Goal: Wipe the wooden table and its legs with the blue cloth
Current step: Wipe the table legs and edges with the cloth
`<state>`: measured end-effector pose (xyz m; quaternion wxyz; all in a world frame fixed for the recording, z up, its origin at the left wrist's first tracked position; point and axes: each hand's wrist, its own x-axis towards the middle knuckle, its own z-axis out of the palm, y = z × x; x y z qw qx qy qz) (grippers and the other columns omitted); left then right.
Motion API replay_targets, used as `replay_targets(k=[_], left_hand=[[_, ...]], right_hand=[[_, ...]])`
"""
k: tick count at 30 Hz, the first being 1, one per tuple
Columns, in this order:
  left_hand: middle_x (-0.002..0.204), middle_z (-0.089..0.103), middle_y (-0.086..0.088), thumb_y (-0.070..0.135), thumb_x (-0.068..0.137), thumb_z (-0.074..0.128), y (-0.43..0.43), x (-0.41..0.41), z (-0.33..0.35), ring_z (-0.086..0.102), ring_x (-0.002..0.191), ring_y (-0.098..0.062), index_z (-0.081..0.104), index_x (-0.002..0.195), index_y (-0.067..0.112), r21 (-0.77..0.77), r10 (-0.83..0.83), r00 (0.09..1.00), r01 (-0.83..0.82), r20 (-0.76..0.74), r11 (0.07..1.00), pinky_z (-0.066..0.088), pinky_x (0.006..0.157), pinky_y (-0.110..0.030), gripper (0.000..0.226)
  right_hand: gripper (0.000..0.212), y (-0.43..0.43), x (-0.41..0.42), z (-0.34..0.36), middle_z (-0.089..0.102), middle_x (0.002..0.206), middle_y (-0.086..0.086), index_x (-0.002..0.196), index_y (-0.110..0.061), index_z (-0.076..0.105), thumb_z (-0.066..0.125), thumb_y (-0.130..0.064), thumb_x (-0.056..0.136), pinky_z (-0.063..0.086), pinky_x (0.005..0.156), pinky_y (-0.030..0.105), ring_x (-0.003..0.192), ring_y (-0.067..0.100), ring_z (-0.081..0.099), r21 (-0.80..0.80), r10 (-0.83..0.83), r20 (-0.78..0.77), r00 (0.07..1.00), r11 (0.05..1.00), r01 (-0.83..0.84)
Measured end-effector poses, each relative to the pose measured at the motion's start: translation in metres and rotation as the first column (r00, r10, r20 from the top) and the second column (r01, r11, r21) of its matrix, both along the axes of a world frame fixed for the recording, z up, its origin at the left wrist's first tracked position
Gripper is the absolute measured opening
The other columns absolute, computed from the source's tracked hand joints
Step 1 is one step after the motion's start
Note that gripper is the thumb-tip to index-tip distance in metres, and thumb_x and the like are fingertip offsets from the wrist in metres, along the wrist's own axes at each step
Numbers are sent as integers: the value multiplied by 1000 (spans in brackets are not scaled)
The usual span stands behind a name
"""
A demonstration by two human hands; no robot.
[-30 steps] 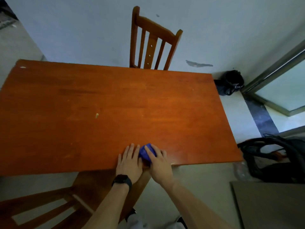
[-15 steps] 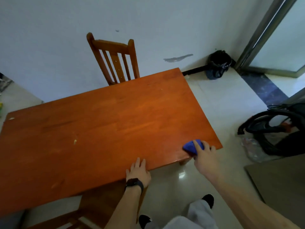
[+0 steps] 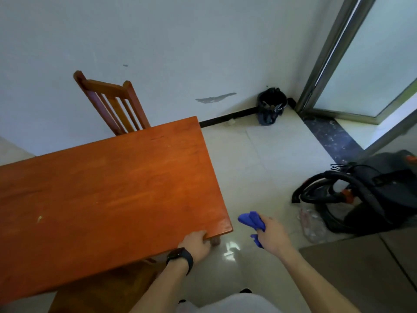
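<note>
The wooden table (image 3: 108,190) fills the left and middle of the view, its near right corner close to me. My left hand (image 3: 195,243), with a black watch on the wrist, grips the table's front edge just beside that corner. One table leg (image 3: 215,240) shows as a short stub under the corner. My right hand (image 3: 272,233) is off the table, over the floor to the right of the corner, shut on the bunched blue cloth (image 3: 251,219). Part of the cloth hangs below the fingers.
A wooden chair (image 3: 112,107) stands against the wall behind the table, and another chair's seat (image 3: 106,288) sits under the near edge. A black bin (image 3: 272,106) is in the corner. A black vacuum with hoses (image 3: 361,195) lies on the tiled floor at right.
My right hand carried the blue cloth off the tabletop, past the right corner and over the floor. My left hand slid right along the front edge to the corner. The view swung right.
</note>
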<state>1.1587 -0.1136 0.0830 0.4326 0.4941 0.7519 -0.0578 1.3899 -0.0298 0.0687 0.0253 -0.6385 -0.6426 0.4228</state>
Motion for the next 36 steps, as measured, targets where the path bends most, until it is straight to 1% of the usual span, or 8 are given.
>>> replay_targets(k=[4,8,11,19,26,30,33,36], left_hand=[[145,50,3,42,100,52,31,41,19,47,133,-16,43,146,25,112,97,959,-131,268,985,32,99,-18,50],[128,62,1,79,69,66,68,65,27,65,113,-21,45,135,41,-22,363,736,-429,571,903,52,97,-38,79],[116,65,11,66,80,66,105,74,37,71,98,-14,46,131,45,-56,368,643,-452,671,890,57,85,-33,59],[97,69,-20,12,88,74,223,74,9,69,88,-32,60,111,4,-89,463,416,-661,782,745,55,88,-58,27],[109,68,-21,-6,87,66,309,61,-6,70,96,-33,59,114,10,-192,579,180,-831,795,522,61,77,-42,33],[109,67,-10,7,86,72,341,49,-13,68,96,-26,56,109,25,-148,649,268,-846,712,512,62,75,-39,33],[99,68,0,20,84,76,362,37,-13,68,88,-20,60,101,25,-63,685,382,-846,620,529,61,70,-34,24],[94,72,1,25,84,75,388,32,-12,70,86,-18,63,97,25,-40,731,342,-892,590,450,61,75,-38,18]], right_hand=[[18,13,19,43,69,75,6,93,-9,62,54,6,89,56,59,23,57,26,67,-56,-197,-342,919,980,189],[12,28,27,57,73,82,1,100,-11,67,67,-7,89,51,62,20,69,19,71,-110,-245,-455,856,970,219],[19,51,29,62,74,85,1,103,-23,70,69,-10,89,49,60,19,69,9,70,-144,-223,-468,855,974,175],[28,159,17,57,75,88,-13,109,-35,66,69,-13,90,52,70,18,80,6,70,-48,-66,-415,908,998,50],[23,266,-11,53,71,92,-19,102,-46,59,55,-23,99,51,74,20,84,-1,65,89,71,-277,958,995,-48],[12,331,-16,40,66,73,-6,94,-31,57,47,-33,102,55,66,38,64,9,61,147,60,-160,985,988,-36],[14,373,-23,36,68,86,-13,111,-35,59,51,-33,100,54,68,27,76,4,63,141,54,-155,986,989,-32],[23,405,-37,34,62,103,-15,118,-34,62,58,-27,97,47,73,15,90,0,59,192,151,-187,971,975,-115]])
